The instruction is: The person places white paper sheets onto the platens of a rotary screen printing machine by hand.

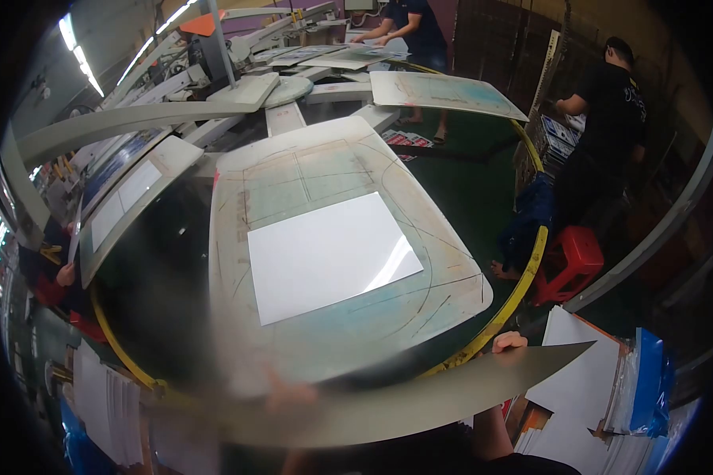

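Note:
A large, bowed, greyish sheet (420,408) spans the bottom of the view, just in front of the nearest platen. My right hand (509,342) is closed on its far edge, fingers curled over the top. Toward the sheet's left part, my left hand (287,392) is blurred, with its fingers over the upper edge and the forearm below. A white sheet (333,261) lies flat on the stained, pale platen (293,170) ahead of me, light glinting off its right side. Neither hand touches that white sheet.
Stacks of white sheets stand at right (582,372) and left (107,396). A yellow rail (523,289) curves around the carousel of platens. A red stool (569,265) is at right. Other people work behind and at right; another person's hand (66,275) shows at left.

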A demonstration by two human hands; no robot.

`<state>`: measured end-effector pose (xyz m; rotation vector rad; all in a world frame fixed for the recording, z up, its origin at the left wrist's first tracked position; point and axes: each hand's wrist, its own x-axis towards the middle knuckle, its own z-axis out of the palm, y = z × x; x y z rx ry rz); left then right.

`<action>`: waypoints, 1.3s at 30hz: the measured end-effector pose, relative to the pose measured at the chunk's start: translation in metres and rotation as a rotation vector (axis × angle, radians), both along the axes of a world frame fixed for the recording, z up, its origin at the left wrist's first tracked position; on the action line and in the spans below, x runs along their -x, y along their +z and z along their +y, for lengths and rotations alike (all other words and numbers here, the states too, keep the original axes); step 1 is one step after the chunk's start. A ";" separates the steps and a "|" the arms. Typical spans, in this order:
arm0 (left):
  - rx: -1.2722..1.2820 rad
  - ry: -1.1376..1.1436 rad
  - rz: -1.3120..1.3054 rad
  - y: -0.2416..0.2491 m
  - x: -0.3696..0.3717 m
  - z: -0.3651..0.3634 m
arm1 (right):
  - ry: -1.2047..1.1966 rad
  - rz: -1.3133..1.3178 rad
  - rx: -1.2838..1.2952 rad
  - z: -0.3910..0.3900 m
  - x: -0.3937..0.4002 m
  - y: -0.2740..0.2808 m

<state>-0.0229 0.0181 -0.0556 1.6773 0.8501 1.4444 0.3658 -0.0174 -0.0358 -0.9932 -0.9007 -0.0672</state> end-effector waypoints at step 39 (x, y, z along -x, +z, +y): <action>-0.152 0.221 -0.191 -0.002 -0.032 -0.008 | 0.048 -0.102 0.005 -0.002 -0.001 0.008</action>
